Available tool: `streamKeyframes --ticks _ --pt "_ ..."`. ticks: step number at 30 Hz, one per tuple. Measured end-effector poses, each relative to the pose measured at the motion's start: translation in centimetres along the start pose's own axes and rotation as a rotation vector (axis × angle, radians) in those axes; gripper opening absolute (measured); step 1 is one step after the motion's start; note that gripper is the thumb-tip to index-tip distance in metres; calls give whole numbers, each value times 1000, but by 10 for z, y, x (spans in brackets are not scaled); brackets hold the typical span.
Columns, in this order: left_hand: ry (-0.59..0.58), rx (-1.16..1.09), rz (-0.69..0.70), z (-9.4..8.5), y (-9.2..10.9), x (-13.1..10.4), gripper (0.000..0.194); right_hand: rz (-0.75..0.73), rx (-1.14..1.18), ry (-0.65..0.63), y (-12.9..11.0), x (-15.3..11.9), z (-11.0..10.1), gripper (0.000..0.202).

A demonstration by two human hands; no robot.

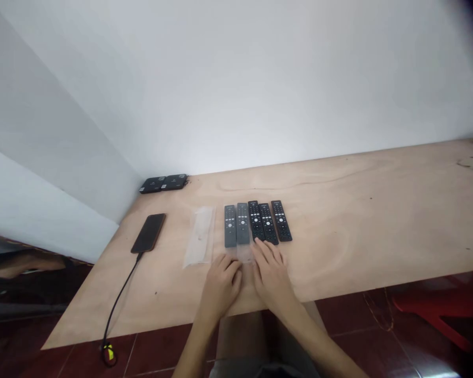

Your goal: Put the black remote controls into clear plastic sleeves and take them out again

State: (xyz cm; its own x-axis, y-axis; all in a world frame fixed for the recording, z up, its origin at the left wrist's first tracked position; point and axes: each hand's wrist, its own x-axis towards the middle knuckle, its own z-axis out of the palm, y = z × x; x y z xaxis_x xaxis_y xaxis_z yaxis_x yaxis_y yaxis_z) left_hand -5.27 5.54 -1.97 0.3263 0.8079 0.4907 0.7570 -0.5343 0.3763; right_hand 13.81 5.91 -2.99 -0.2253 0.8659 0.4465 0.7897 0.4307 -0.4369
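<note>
Near edge of bare wood table, above the lap: likely trouble here with the thin film. Could crease or slide if pressed from both sides; a drag by the right fingers could push neighbouring remotes askew. Judgement only.

Left hand: palm down, fingers loosely curled, thumb close to the index finger, at the near end of the leftmost remote's film. Touching or nearly so; cannot tell whether pinching.

Right hand: palm down, fingers stretched forward and slightly spread, thumb apart. Index tip at the near end of the middle remote, beside loose film. No firm hold visible.

Just beyond the fingers, five dark remotes in a row, face up. Leftmost remote and second remote hazy under transparent sleeves, film running past the near ends. Middle remote and fourth remote close together, apparently bare; fifth remote slightly apart, tilted.

Left of the row, a flat transparent sleeve. Farther left, a phone, black cable trailing over the table edge; could get tugged down if snagged.

Far corner: two black boxes side by side, near the white wall.
</note>
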Motion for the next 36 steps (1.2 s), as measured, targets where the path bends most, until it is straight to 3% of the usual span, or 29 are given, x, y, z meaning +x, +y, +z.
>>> streamKeyframes --ticks 7,13,19,25,28,32,36 --pt "-14 -11 -18 0 1 -1 25 -8 -61 -16 -5 -5 -3 53" --pt "8 -42 -28 0 0 -2 25 88 -88 -15 5 -45 -27 43" --pt "20 -88 4 -7 5 -1 34 32 217 -2 55 -79 -59 35" --pt "-131 -113 121 -15 15 2 65 1 388 -96 104 -75 -96 29" --pt "-189 -124 185 -15 21 5 74 -31 450 -128 103 -65 -98 28" --pt "-239 -147 180 -15 26 6 66 -76 497 -158 88 -53 -89 29" --pt "-194 -195 154 -19 21 -2 50 -72 517 -174 84 -51 -80 32"
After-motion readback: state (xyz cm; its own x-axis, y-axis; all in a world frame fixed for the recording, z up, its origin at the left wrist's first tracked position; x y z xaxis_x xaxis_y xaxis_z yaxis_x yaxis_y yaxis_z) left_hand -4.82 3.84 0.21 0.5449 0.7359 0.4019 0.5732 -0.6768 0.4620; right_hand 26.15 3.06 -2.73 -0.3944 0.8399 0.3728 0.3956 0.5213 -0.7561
